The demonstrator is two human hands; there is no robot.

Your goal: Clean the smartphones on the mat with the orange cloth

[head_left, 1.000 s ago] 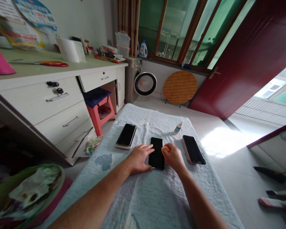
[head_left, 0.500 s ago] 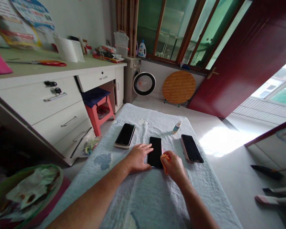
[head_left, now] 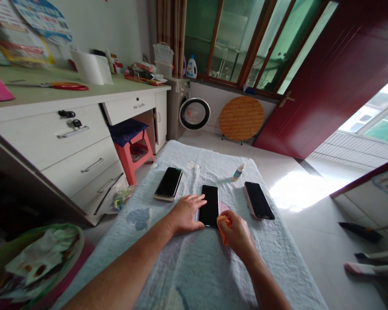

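A black-screened smartphone (head_left: 209, 206) lies face up on a pale blue quilted cloth. My left hand (head_left: 188, 213) rests at its left side, fingers stretched out and touching the edge, the thumb near the lower corner. Bunched in my right hand (head_left: 237, 231) is an orange cloth (head_left: 223, 228), pressed by closed fingers beside the phone's lower right edge. To the left sits a second phone (head_left: 169, 182) on a light-coloured base or case. A third phone (head_left: 259, 201) lies to the right, slightly angled. Beyond the right hand stands a small spray bottle (head_left: 239, 171).
The quilted cloth (head_left: 194, 267) covers the table. On the left are a white desk (head_left: 84, 146), a red stool (head_left: 132, 150) and a waste bin (head_left: 80, 252). Behind stand a washing machine (head_left: 177, 99) with its door open and a round wooden tabletop (head_left: 241, 117).
My right hand and the orange cloth have slid slightly down along the phone's right edge, toward me. The left hand keeps its place on the phone.
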